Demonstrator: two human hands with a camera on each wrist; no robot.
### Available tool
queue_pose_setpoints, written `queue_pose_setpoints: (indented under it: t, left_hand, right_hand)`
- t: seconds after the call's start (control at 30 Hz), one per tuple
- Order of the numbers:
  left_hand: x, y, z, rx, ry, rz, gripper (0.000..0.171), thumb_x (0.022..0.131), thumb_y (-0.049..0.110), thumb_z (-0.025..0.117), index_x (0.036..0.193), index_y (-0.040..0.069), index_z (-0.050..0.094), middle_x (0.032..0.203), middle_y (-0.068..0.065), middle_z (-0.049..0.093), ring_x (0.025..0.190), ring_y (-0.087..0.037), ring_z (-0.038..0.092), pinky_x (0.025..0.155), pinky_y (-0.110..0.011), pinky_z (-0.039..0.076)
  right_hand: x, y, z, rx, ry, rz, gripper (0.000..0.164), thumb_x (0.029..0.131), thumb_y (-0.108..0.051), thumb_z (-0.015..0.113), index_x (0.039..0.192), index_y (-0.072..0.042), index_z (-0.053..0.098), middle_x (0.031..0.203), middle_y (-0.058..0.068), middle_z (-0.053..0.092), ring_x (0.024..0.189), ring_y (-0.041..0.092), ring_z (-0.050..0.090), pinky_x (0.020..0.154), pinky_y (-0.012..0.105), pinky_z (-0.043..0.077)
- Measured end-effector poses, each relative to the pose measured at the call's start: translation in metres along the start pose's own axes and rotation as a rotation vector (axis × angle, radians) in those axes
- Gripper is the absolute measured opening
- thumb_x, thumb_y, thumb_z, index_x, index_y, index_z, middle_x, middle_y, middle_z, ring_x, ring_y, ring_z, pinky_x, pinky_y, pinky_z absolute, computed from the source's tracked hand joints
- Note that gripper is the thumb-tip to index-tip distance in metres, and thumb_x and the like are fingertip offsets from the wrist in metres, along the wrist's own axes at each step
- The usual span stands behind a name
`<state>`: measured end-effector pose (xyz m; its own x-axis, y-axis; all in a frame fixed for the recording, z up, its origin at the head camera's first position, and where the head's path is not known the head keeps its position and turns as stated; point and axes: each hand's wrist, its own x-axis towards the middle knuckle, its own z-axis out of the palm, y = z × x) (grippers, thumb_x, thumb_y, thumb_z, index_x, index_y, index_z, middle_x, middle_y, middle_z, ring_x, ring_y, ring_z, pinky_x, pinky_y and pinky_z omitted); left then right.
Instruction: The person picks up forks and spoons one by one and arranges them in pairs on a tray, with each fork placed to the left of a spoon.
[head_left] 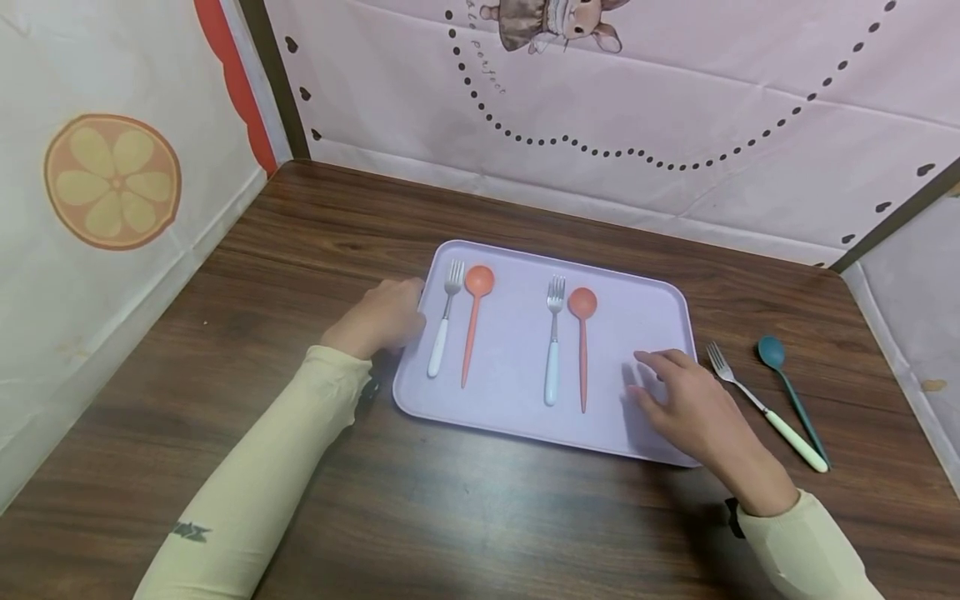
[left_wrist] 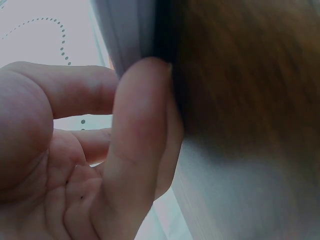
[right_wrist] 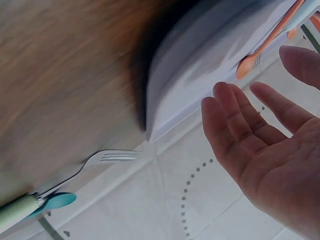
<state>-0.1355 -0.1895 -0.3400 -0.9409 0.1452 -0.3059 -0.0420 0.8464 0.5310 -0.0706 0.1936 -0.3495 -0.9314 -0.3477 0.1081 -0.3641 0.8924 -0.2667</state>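
A lilac tray [head_left: 517,350] lies on the table, bearing two pairs of cutlery. At its left are a white-handled fork [head_left: 443,329] and a coral spoon [head_left: 480,281]; right of centre lie a pale-blue-handled fork [head_left: 553,333] and another coral spoon [head_left: 582,302]. My left hand [head_left: 382,317] grips the tray's left edge, its fingertips bent at the rim in the left wrist view. Over the right end of the tray hovers my right hand [head_left: 693,408], its fingers loosely spread and nothing in them, as the right wrist view also shows.
On the wooden table [head_left: 465,517], right of the tray, lie a green-handled fork [head_left: 759,403] and a teal spoon [head_left: 771,352], near my right wrist. A printed cloth [head_left: 675,108] hangs behind the table's back edge and along both sides.
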Motion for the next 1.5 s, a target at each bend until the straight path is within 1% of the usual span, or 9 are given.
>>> queue_pose_setpoints:
  t: [0.07, 0.17, 0.3, 0.53, 0.67, 0.93, 1.13, 1.37, 1.5]
  left_hand:
    - [0.001, 0.0, 0.001, -0.004, -0.004, 0.002, 0.049, 0.092, 0.002, 0.045, 0.14, -0.006, 0.045, 0.101, -0.022, 0.061, 0.066, -0.027, 0.065, 0.052, -0.033, 0.055]
    - [0.002, 0.0, 0.001, -0.003, -0.011, 0.002, 0.048, 0.092, 0.002, 0.046, 0.139, -0.006, 0.046, 0.101, -0.022, 0.061, 0.067, -0.027, 0.065, 0.053, -0.033, 0.055]
    - [0.001, 0.0, 0.001, 0.0, -0.019, -0.003, 0.045, 0.092, 0.002, 0.046, 0.137, -0.006, 0.048, 0.097, -0.021, 0.061, 0.067, -0.027, 0.065, 0.054, -0.033, 0.055]
    - [-0.002, 0.001, -0.001, 0.001, -0.002, 0.01, 0.045, 0.091, 0.001, 0.046, 0.135, -0.007, 0.048, 0.09, -0.021, 0.062, 0.061, -0.026, 0.064, 0.05, -0.033, 0.054]
    - [-0.002, 0.0, -0.001, 0.001, 0.006, 0.008, 0.048, 0.092, 0.002, 0.046, 0.139, -0.006, 0.046, 0.093, -0.021, 0.062, 0.06, -0.026, 0.064, 0.05, -0.033, 0.054]
    - [0.002, -0.003, 0.0, -0.004, 0.002, 0.011, 0.049, 0.091, 0.002, 0.046, 0.14, -0.007, 0.045, 0.094, -0.022, 0.062, 0.06, -0.026, 0.065, 0.05, -0.034, 0.054]
    - [0.002, -0.003, 0.001, -0.002, 0.005, 0.011, 0.049, 0.089, 0.001, 0.047, 0.138, -0.006, 0.047, 0.091, -0.021, 0.062, 0.058, -0.025, 0.064, 0.049, -0.034, 0.054]
    - [0.002, -0.003, 0.002, 0.008, 0.025, 0.02, 0.05, 0.088, 0.001, 0.047, 0.138, -0.007, 0.048, 0.092, -0.021, 0.062, 0.057, -0.025, 0.063, 0.048, -0.033, 0.053]
    - [0.002, -0.003, 0.001, 0.007, 0.021, 0.022, 0.049, 0.089, 0.0, 0.046, 0.137, -0.007, 0.048, 0.093, -0.022, 0.062, 0.057, -0.025, 0.064, 0.048, -0.033, 0.054]
  right_hand:
    - [-0.002, 0.003, -0.001, 0.003, 0.005, 0.02, 0.047, 0.089, -0.017, 0.076, 0.13, 0.002, 0.064, 0.121, 0.024, 0.063, 0.101, 0.036, 0.063, 0.079, 0.054, 0.053]
    - [-0.004, 0.006, -0.002, 0.014, 0.002, 0.045, 0.047, 0.089, -0.017, 0.076, 0.129, 0.004, 0.063, 0.121, 0.026, 0.063, 0.108, 0.041, 0.061, 0.085, 0.058, 0.052]
    - [-0.006, 0.011, -0.003, 0.018, 0.017, 0.04, 0.046, 0.089, -0.015, 0.075, 0.128, 0.005, 0.063, 0.121, 0.027, 0.062, 0.111, 0.044, 0.059, 0.09, 0.061, 0.048]
    - [-0.004, 0.014, -0.007, 0.017, 0.04, 0.045, 0.046, 0.089, -0.016, 0.075, 0.128, 0.005, 0.064, 0.122, 0.028, 0.061, 0.112, 0.047, 0.058, 0.091, 0.063, 0.047]
    - [-0.004, 0.015, -0.01, 0.026, 0.038, 0.059, 0.046, 0.09, -0.017, 0.074, 0.129, 0.005, 0.063, 0.125, 0.029, 0.059, 0.115, 0.047, 0.056, 0.093, 0.064, 0.045]
    - [-0.007, 0.023, -0.014, 0.035, 0.057, 0.079, 0.047, 0.088, -0.015, 0.076, 0.128, 0.006, 0.063, 0.123, 0.031, 0.059, 0.112, 0.05, 0.056, 0.089, 0.065, 0.046]
    - [-0.01, 0.029, -0.015, 0.019, 0.053, 0.095, 0.047, 0.089, -0.015, 0.075, 0.128, 0.007, 0.063, 0.123, 0.032, 0.057, 0.109, 0.049, 0.056, 0.085, 0.065, 0.047]
    - [-0.013, 0.033, -0.015, 0.018, 0.052, 0.109, 0.046, 0.089, -0.015, 0.074, 0.127, 0.007, 0.063, 0.122, 0.031, 0.058, 0.104, 0.045, 0.059, 0.081, 0.062, 0.048]
    - [-0.016, 0.036, -0.016, 0.021, 0.041, 0.116, 0.046, 0.09, -0.015, 0.073, 0.128, 0.008, 0.061, 0.124, 0.032, 0.056, 0.107, 0.048, 0.058, 0.083, 0.065, 0.048]
